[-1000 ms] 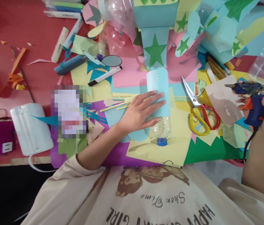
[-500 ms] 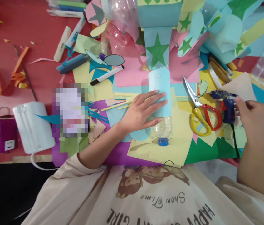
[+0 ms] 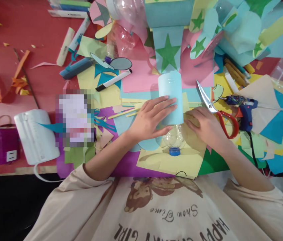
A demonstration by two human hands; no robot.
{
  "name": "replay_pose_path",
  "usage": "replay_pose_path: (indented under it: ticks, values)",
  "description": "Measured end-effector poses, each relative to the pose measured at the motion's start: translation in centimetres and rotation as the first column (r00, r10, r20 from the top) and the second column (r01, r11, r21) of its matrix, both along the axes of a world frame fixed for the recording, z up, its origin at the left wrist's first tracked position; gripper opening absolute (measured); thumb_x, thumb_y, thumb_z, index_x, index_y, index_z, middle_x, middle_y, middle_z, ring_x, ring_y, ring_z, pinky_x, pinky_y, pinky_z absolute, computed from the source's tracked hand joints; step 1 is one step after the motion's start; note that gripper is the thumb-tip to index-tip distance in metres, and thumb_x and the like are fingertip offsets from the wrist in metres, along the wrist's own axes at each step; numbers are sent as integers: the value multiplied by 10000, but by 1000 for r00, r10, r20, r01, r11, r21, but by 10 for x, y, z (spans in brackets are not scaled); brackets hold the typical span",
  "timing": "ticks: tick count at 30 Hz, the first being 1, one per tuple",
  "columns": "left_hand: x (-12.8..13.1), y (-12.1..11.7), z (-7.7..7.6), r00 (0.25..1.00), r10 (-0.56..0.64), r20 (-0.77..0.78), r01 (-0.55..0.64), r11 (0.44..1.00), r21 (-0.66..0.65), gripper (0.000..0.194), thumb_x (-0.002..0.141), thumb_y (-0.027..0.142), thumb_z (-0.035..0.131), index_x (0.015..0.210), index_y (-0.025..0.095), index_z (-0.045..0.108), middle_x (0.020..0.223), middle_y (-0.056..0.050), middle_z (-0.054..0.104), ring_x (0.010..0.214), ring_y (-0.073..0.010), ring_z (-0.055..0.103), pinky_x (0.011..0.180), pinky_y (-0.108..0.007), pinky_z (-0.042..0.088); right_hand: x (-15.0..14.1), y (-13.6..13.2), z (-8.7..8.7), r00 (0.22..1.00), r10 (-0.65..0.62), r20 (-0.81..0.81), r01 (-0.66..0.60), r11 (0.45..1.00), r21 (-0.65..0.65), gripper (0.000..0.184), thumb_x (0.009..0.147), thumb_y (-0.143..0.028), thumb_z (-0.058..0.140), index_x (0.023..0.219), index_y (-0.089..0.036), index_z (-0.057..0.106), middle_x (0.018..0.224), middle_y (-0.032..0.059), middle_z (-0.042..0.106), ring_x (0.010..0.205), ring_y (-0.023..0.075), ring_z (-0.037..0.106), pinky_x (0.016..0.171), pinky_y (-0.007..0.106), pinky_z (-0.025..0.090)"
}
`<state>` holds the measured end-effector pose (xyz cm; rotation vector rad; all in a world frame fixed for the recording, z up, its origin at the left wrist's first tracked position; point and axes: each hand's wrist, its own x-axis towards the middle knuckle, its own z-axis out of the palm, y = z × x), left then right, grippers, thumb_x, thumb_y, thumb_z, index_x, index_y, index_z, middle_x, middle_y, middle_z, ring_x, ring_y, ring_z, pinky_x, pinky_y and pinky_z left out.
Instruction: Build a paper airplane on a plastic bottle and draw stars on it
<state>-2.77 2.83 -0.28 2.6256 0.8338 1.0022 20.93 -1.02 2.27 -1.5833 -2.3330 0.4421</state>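
A clear plastic bottle (image 3: 173, 135) with a blue cap (image 3: 174, 151) lies on pale yellow paper, cap toward me. Light blue paper (image 3: 170, 83) wraps its upper part. My left hand (image 3: 153, 117) rests over the wrapped bottle from the left, fingers stretched out across the paper. Just right of the bottle is my right hand (image 3: 204, 125), its fingers loosely bent with the thumb apart and nothing visible in them. It covers the yellow handle of the scissors, whose red handle (image 3: 229, 125) and blades (image 3: 205, 97) still show. The blue glue gun (image 3: 245, 112) lies farther right.
Colored paper sheets and scraps cover much of the red table (image 3: 43, 43). A black-and-white marker (image 3: 113, 80) and thin wooden sticks (image 3: 122, 113) lie left of the bottle. Farther left are a white case (image 3: 36, 137) and a blurred-out rectangular item (image 3: 75, 117). Star-decorated paper (image 3: 168, 53) stands behind.
My right hand has moved left from the glue gun to beside the bottle, over the scissors' yellow handle. My left hand stays on the wrapped bottle.
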Motion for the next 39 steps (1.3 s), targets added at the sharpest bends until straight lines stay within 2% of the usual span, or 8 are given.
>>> replay_pose_path:
  ticks: [5,9,15,18,21,25,31,39]
  values:
    - [0,0,0,1000,2,6,-3,1000,11,530,981,539,422,1355,174,510,1365,-114,616,1295,-269,536,1010,-382,428,-12,8,-5,999,-31,40,36,991,-132,64,873,-202,506,826,-184,546,903,139,619,870,305,593,808,475,499]
    - [1,0,-1,1000,5,18,-5,1000,14,532,983,542,411,1369,187,498,1365,-107,617,1290,-266,539,1003,-382,428,-4,12,6,979,-148,-144,100,950,-297,119,885,-227,521,769,-221,494,838,75,623,817,240,595,765,403,485]
    - [2,0,-3,999,-1,32,1,1000,4,533,983,534,417,1380,187,497,1367,-112,614,1298,-269,532,1033,-382,413,26,31,26,843,-385,-375,177,858,-482,135,829,-312,651,783,-224,560,721,-5,621,646,142,569,607,291,432]
    - [2,0,-4,999,-13,31,13,1000,3,564,989,556,392,1396,176,485,1378,-123,605,1314,-271,519,1056,-378,400,31,50,29,765,-425,-485,222,880,-421,41,789,-199,640,828,-205,632,748,-6,649,657,118,565,616,269,425]
    - [1,1,-5,1000,-31,3,31,999,-8,613,990,590,350,1436,180,448,1408,-122,582,1340,-275,497,1072,-380,389,23,70,34,718,-413,-561,276,908,-315,109,782,-120,571,789,-177,663,735,-2,655,656,95,546,612,250,408]
    - [0,1,-4,999,-40,-28,39,998,-49,636,986,607,333,1475,208,410,1443,-115,553,1369,-281,475,1088,-394,384,2,90,47,772,-327,-546,268,945,-187,201,757,-59,523,700,-186,668,642,-16,614,586,88,467,546,252,329]
    - [-1,0,-4,998,-48,-51,43,995,-95,651,979,616,327,1481,210,407,1467,-121,528,1387,-288,455,1109,-422,375,-26,106,58,845,-90,-527,84,996,-35,237,764,-58,475,702,-227,630,646,-16,571,595,121,450,574,276,317]
    - [0,1,-2,998,-40,-50,38,998,-53,631,987,594,340,1449,176,442,1440,-124,554,1371,-279,467,1097,-400,382,-41,110,57,893,-68,-446,114,991,75,158,735,-102,465,682,-180,591,665,-9,595,618,101,496,603,232,339]
